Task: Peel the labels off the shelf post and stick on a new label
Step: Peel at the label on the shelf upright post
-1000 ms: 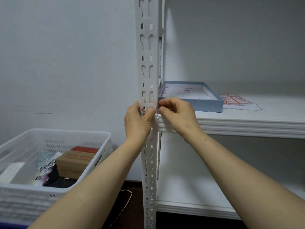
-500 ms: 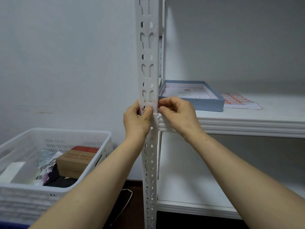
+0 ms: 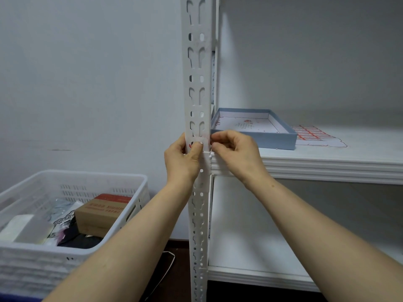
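A white slotted shelf post [image 3: 197, 68] runs up the middle of the view. A small white label with red print [image 3: 199, 142] sits across the post just above the shelf edge. My left hand [image 3: 182, 159] wraps the post from the left, its thumb pressing on the label's face. My right hand [image 3: 235, 152] is curled at the post's right edge, its fingertips pinching the label's right end. A sheet of red-and-white labels [image 3: 311, 136] lies on the shelf to the right.
An open blue box [image 3: 255, 128] stands on the white shelf [image 3: 327, 162] behind my right hand. A white plastic crate [image 3: 72, 214] at lower left holds a brown carton and bags. A lower shelf sits below, and a white wall is behind.
Both hands stay on the label at the post; only slight finger shifts show. The view has barely moved.
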`<action>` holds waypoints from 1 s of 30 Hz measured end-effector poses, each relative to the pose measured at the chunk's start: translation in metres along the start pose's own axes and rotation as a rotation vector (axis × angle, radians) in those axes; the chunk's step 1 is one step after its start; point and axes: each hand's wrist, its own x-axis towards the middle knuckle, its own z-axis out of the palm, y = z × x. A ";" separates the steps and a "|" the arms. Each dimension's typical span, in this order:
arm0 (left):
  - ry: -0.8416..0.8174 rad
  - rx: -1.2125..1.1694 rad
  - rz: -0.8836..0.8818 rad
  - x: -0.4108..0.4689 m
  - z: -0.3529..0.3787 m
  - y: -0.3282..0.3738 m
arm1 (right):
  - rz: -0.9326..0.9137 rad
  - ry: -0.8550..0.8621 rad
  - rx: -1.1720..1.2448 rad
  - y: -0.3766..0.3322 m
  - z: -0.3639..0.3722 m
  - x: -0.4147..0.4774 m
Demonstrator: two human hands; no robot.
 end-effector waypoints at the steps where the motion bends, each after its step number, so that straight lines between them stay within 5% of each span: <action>1: 0.001 -0.007 -0.003 -0.001 0.000 0.001 | 0.002 -0.001 0.002 0.000 0.000 0.000; 30: 0.046 -0.091 -0.083 -0.003 0.003 0.003 | -0.028 -0.008 -0.008 0.000 -0.001 -0.001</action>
